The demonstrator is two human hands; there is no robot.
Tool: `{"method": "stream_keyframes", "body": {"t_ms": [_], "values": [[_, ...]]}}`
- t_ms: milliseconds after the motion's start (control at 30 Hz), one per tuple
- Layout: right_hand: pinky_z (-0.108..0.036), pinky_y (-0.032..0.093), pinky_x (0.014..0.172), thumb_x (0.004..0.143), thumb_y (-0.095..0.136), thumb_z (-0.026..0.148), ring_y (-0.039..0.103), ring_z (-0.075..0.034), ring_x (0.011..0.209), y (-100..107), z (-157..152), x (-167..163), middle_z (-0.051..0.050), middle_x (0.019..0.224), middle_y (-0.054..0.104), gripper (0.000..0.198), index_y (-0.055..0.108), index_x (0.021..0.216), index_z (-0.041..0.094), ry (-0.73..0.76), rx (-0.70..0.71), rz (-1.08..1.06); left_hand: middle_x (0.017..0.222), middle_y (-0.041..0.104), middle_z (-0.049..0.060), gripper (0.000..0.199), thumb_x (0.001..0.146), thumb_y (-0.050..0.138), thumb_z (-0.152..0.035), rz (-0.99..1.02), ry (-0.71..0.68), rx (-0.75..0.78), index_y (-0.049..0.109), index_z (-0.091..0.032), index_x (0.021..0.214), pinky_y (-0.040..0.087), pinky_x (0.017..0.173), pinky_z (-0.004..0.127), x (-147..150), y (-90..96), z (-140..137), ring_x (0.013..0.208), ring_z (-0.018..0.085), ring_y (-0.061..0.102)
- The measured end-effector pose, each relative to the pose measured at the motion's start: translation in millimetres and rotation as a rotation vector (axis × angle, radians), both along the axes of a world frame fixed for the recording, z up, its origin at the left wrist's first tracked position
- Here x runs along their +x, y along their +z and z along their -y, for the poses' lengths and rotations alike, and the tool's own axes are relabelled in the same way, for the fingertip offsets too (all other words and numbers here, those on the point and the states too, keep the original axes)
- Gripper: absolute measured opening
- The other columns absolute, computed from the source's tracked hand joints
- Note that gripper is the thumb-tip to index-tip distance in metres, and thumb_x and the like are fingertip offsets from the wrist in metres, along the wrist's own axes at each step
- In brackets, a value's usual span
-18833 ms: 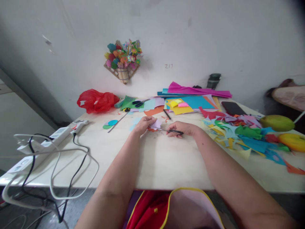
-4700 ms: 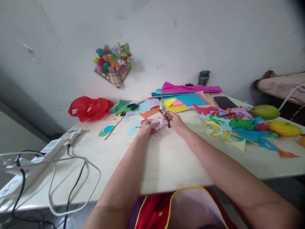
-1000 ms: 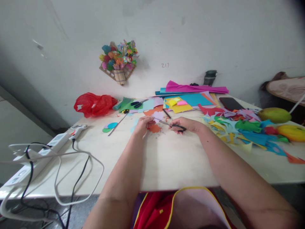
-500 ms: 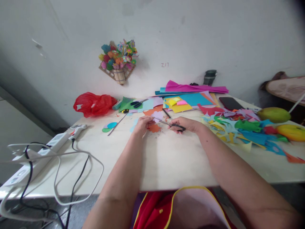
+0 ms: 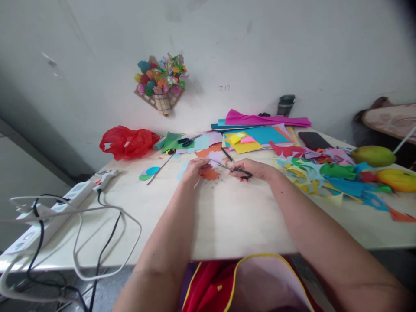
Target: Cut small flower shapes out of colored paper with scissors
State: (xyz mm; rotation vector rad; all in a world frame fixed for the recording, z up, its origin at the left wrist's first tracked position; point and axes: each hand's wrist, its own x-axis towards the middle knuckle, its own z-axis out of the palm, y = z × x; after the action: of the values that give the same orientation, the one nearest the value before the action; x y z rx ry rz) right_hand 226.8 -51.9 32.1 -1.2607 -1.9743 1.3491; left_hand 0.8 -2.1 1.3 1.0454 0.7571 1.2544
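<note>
My right hand (image 5: 243,169) is closed around the black handles of a pair of scissors (image 5: 244,172), its blades pointing left toward my other hand. My left hand (image 5: 196,169) is pinched at the fingertips beside the blade tips. Whatever small, thin piece sits in that pinch is too small to make out. Just behind the fingertips is a lavender paper piece (image 5: 215,157) with a wavy edge. Beneath the hands lies an orange paper piece (image 5: 210,174) with small scraps around it. A black pen (image 5: 227,154) rests behind the scissors.
Blue and green paper circles (image 5: 152,170) lie left, near a thin strip. Behind are a red plastic bag (image 5: 128,142), second scissors (image 5: 186,141) and paper sheets (image 5: 273,134). Right are a heap of scraps (image 5: 325,171), a phone (image 5: 314,141) and mangoes (image 5: 373,156). Left stands a power strip (image 5: 65,203).
Both hands keep nearly the same place and grip. The scissors and the lavender paper show hardly any shift.
</note>
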Motion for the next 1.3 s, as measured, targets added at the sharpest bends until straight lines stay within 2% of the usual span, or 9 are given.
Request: {"method": "stream_keyframes", "body": {"t_ms": [567, 1100, 1300], "values": [[-0.021, 0.029, 0.041, 0.072, 0.064, 0.039, 0.045, -0.007, 0.039, -2.0, -3.1, -2.2, 0.004, 0.051, 0.054, 0.029, 0.062, 0.084, 0.013, -0.009, -0.022, -0.035, 0.064, 0.064, 0.004, 0.023, 0.050, 0.079, -0.023, 0.003, -0.004, 0.007, 0.063, -0.012, 0.062, 0.052, 0.067, 0.029, 0.6, 1.4, 0.9, 0.062, 0.014, 0.062], [-0.021, 0.032, 0.041, 0.069, 0.067, 0.034, 0.044, -0.007, 0.042, 1.5, 0.5, -4.8, 0.005, 0.048, 0.049, 0.024, 0.061, 0.078, 0.013, -0.027, -0.069, -0.116, 0.065, 0.067, 0.005, 0.022, 0.051, 0.078, -0.024, -0.003, -0.017, 0.004, 0.065, -0.011, 0.064, 0.053, 0.067, 0.028, -0.4, 0.4, 0.8, 0.063, 0.015, 0.063], [-0.021, 0.032, 0.040, 0.070, 0.068, 0.032, 0.044, -0.008, 0.043, 1.6, -0.3, -4.5, 0.004, 0.049, 0.049, 0.023, 0.063, 0.079, 0.012, -0.044, -0.087, -0.144, 0.069, 0.069, 0.006, 0.020, 0.056, 0.075, -0.024, 0.005, -0.041, 0.012, 0.065, -0.011, 0.068, 0.053, 0.068, 0.028, -1.2, -0.3, -1.3, 0.063, 0.015, 0.065]]}}
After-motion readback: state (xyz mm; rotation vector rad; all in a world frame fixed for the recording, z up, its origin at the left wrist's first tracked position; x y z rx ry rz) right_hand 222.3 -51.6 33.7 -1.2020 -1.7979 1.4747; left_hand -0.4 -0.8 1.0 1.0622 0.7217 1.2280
